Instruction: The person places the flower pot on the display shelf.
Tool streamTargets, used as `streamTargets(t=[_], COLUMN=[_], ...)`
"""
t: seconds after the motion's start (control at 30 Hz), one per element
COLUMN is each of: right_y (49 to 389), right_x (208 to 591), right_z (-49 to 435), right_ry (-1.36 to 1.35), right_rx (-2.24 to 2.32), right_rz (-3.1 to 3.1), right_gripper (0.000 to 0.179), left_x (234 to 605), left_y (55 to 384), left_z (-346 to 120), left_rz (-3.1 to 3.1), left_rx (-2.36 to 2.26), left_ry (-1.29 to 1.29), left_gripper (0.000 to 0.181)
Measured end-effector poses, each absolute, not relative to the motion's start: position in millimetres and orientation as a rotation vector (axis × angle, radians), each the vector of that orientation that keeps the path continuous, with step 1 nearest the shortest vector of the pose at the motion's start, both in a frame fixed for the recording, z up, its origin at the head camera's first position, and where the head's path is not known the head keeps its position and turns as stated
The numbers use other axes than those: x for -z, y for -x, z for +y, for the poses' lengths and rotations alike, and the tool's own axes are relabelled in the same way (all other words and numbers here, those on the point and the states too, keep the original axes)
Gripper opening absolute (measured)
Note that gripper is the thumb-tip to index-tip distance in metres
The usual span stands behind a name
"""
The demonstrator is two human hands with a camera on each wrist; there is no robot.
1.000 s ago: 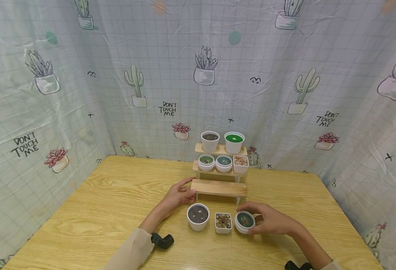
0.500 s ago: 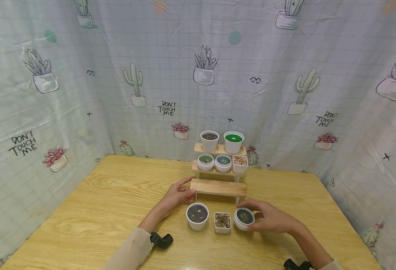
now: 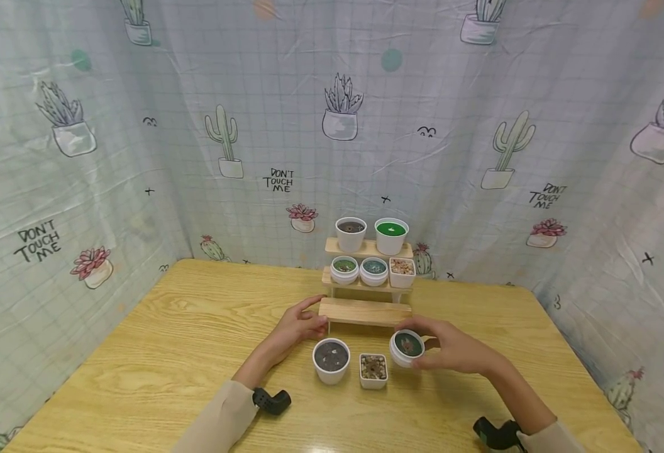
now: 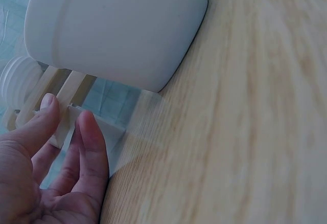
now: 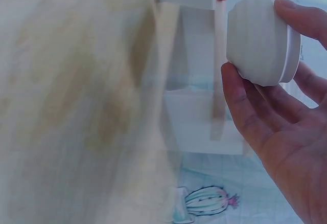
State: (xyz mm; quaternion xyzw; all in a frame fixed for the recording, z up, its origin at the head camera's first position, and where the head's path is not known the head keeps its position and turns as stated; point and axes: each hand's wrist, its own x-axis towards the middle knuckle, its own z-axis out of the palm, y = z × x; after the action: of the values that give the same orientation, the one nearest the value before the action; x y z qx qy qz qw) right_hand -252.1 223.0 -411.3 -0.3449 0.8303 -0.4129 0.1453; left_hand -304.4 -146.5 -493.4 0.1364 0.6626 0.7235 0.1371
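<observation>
My right hand (image 3: 451,345) holds a small round white pot (image 3: 407,347) with dark green filling, thumb on one side and fingers on the other. In the right wrist view this white pot (image 5: 258,40) is off the table, near the right end of the lowest shelf. My left hand (image 3: 298,324) grips the left end of the three-step wooden stand (image 3: 366,311) at its lowest shelf. The left wrist view has the left thumb and fingers (image 4: 92,137) around that shelf end and its white leg. The lowest shelf is bare.
A round white pot with grey filling (image 3: 331,358) and a square pot with pebbles (image 3: 373,370) stand before the stand. The middle shelf bears a green-filled pot (image 3: 344,269), a teal-filled pot (image 3: 374,270) and a square pot (image 3: 402,272). Two taller pots (image 3: 351,237) stand on top.
My right hand has raised the dark green round pot off the table and moved it forward toward the lowest shelf. The left hand stays at the stand's end.
</observation>
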Motion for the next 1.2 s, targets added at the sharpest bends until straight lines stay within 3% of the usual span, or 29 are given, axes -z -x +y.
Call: streamTargets(t=[0.7,1.2], right_y=[274,290], right_x=[378,378], right_z=[184,152], right_ry=[1.036,1.017], right_rx=[1.261,1.352], right_rz=[2.465,2.529], right_gripper=[0.061,0.063], left_x=[493,491], left_y=[304,304], left_z=[-147,-147], left_rz=[1.934,1.937], left_rx=[-2.085,-2.094], left_ry=[-0.396,-0.38], left_gripper=[0.072,0.072])
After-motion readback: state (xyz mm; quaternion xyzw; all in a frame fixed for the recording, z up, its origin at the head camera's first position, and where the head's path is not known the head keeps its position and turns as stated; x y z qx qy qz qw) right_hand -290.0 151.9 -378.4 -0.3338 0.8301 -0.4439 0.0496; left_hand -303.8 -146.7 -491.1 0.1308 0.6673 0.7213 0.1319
